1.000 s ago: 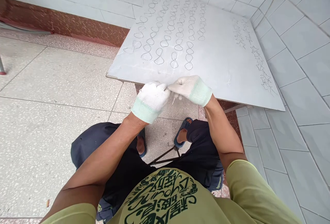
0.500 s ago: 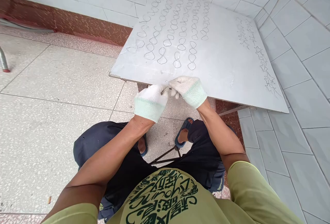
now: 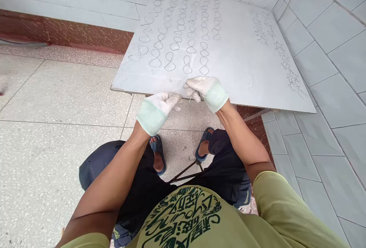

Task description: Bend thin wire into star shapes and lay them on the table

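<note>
Both my hands wear white gloves with pale green cuffs. They are held at the near edge of a white board (image 3: 237, 72), a little apart. My right hand (image 3: 203, 88) pinches a thin bent wire (image 3: 190, 98), with one end poking out below the fingers. My left hand (image 3: 161, 105) is lower and to the left, thumb and forefinger pressed together on the wire's other side; the wire's full shape is hard to make out. Beyond them on the board lie rows of wire figure-eights (image 3: 187, 65) and, at the right, wire stars (image 3: 286, 65).
Tiled walls (image 3: 337, 88) border the board at the back and right. Speckled floor (image 3: 57, 164) spreads to the left. My sandalled feet (image 3: 157, 154) are below the board's near edge, with dark metal legs (image 3: 185, 173) between my knees.
My hands were close together and have moved apart, the left going down and left. More of the wire shows between them now. The view has shifted slightly.
</note>
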A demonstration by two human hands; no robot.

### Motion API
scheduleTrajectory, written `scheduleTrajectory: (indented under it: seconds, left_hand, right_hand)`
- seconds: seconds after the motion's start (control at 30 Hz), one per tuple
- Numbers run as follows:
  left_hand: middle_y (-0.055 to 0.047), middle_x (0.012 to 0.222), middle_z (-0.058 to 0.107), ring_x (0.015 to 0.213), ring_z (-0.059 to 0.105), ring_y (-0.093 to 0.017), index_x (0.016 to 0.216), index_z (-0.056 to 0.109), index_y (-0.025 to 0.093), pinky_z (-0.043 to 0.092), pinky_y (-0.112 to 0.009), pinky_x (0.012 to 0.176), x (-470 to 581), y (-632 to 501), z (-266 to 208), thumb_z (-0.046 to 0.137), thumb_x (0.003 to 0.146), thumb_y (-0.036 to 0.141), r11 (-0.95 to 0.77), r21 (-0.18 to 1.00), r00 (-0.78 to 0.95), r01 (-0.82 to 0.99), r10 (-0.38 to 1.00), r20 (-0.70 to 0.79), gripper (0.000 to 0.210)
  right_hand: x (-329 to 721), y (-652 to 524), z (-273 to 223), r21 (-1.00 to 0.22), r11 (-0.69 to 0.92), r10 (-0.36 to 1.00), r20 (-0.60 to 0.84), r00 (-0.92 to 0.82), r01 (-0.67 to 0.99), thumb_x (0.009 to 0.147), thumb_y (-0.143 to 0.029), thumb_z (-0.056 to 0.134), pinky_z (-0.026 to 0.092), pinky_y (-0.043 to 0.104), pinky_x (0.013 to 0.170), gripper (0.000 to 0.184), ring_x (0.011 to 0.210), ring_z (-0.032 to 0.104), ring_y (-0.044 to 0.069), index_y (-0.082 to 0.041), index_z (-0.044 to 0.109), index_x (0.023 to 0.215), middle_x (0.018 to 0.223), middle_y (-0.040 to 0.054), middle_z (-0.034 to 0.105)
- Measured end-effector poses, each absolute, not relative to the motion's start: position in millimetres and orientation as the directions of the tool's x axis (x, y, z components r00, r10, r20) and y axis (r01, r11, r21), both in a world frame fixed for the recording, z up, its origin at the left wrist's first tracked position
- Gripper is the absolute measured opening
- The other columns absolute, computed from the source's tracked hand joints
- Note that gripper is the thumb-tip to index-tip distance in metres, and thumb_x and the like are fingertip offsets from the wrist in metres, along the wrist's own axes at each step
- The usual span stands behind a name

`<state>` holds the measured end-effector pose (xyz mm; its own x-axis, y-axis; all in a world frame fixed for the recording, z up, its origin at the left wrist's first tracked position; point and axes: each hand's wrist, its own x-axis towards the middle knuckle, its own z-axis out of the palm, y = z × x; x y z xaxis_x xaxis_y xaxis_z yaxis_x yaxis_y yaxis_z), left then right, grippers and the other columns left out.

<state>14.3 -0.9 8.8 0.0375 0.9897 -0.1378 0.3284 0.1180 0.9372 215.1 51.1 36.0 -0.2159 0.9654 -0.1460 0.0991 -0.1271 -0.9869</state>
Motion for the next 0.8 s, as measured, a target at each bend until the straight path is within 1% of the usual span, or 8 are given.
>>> scheduleTrajectory:
  seconds: [0.07, 0.13, 0.2, 0.3, 0.43, 0.63, 0.73, 0.8]
  left_hand:
    - [-0.009, 0.085, 0.086, 0.069, 0.069, -0.022, 0.111, 0.089, 0.018, 0.046, -0.031, 0.058, 20, -3, 3, 0.077, 0.096, 0.06, 0.159, 0.938, 0.057, 0.307, 0.981, -0.185, 0.046]
    - [-0.008, 0.081, 0.085, 0.063, 0.064, -0.02, 0.105, 0.09, 0.02, 0.042, -0.031, 0.056, 28, -6, 0, 0.081, 0.092, 0.062, 0.165, 0.936, 0.03, 0.31, 0.983, -0.183, 0.045]
    - [-0.005, 0.077, 0.082, 0.061, 0.06, -0.019, 0.102, 0.091, 0.021, 0.041, -0.032, 0.057, 35, -10, -1, 0.08, 0.094, 0.058, 0.132, 0.933, -0.015, 0.336, 0.991, -0.135, 0.04]
    - [-0.002, 0.072, 0.078, 0.064, 0.062, -0.02, 0.094, 0.089, 0.023, 0.042, -0.033, 0.06, 42, -12, -2, 0.075, 0.098, 0.052, 0.098, 0.921, -0.074, 0.377, 0.994, -0.076, 0.032]
    - [-0.002, 0.071, 0.076, 0.069, 0.065, -0.022, 0.081, 0.083, 0.024, 0.043, -0.034, 0.064, 43, -13, -7, 0.074, 0.101, 0.049, 0.064, 0.905, -0.096, 0.42, 0.995, -0.025, 0.033]
    - [-0.008, 0.084, 0.083, 0.086, 0.073, -0.031, 0.087, 0.087, 0.025, 0.048, -0.039, 0.076, 43, -13, -13, 0.086, 0.094, 0.044, -0.079, 0.864, -0.012, 0.497, 0.995, 0.098, 0.02]
    - [-0.006, 0.083, 0.083, 0.081, 0.071, -0.029, 0.09, 0.088, 0.026, 0.046, -0.039, 0.075, 43, -13, -11, 0.08, 0.098, 0.045, -0.059, 0.872, -0.021, 0.487, 0.997, 0.079, 0.022]
    - [-0.004, 0.077, 0.08, 0.074, 0.068, -0.026, 0.09, 0.087, 0.026, 0.044, -0.038, 0.072, 41, -12, -8, 0.074, 0.1, 0.045, -0.008, 0.895, -0.043, 0.447, 0.999, 0.03, 0.026]
  right_hand:
    - [214, 51, 36, -0.989, -0.128, 0.969, -0.14, -0.201, 0.074, 0.101, -0.043, 0.087, 0.049, 0.023, 0.056, 0.029, 0.051, 0.054, 0.008, -0.02, 0.08, 0.086, 0.068, -0.0005, 0.078]
    - [213, 48, 37, -0.99, -0.119, 0.973, -0.132, -0.19, 0.076, 0.1, -0.045, 0.089, 0.05, 0.023, 0.058, 0.031, 0.052, 0.056, 0.009, -0.02, 0.08, 0.085, 0.064, -0.0013, 0.075]
    - [211, 44, 40, -0.989, -0.107, 0.976, -0.124, -0.179, 0.102, 0.1, -0.047, 0.089, 0.05, 0.023, 0.058, 0.033, 0.054, 0.057, 0.01, -0.02, 0.079, 0.083, 0.06, -0.0021, 0.072]
    - [209, 41, 41, -0.986, -0.091, 0.978, -0.114, -0.175, 0.139, 0.101, -0.046, 0.087, 0.049, 0.023, 0.058, 0.033, 0.056, 0.06, 0.011, -0.02, 0.08, 0.084, 0.058, -0.0023, 0.07]
    - [206, 43, 37, -0.984, -0.077, 0.979, -0.105, -0.173, 0.162, 0.104, -0.042, 0.085, 0.049, 0.024, 0.058, 0.031, 0.057, 0.06, 0.011, -0.02, 0.08, 0.083, 0.063, -0.0005, 0.074]
    - [201, 42, 33, -0.985, -0.065, 0.984, -0.091, -0.154, 0.162, 0.106, -0.041, 0.081, 0.052, 0.024, 0.06, 0.029, 0.058, 0.064, 0.011, -0.02, 0.082, 0.086, 0.07, 0.0011, 0.079]
    - [203, 45, 32, -0.987, -0.072, 0.983, -0.095, -0.159, 0.142, 0.106, -0.04, 0.08, 0.051, 0.024, 0.059, 0.028, 0.057, 0.064, 0.011, -0.02, 0.082, 0.088, 0.07, 0.0009, 0.079]
    - [206, 48, 31, -0.989, -0.094, 0.981, -0.111, -0.159, 0.113, 0.106, -0.04, 0.08, 0.05, 0.024, 0.056, 0.026, 0.055, 0.062, 0.01, -0.02, 0.081, 0.09, 0.076, 0.0019, 0.082]
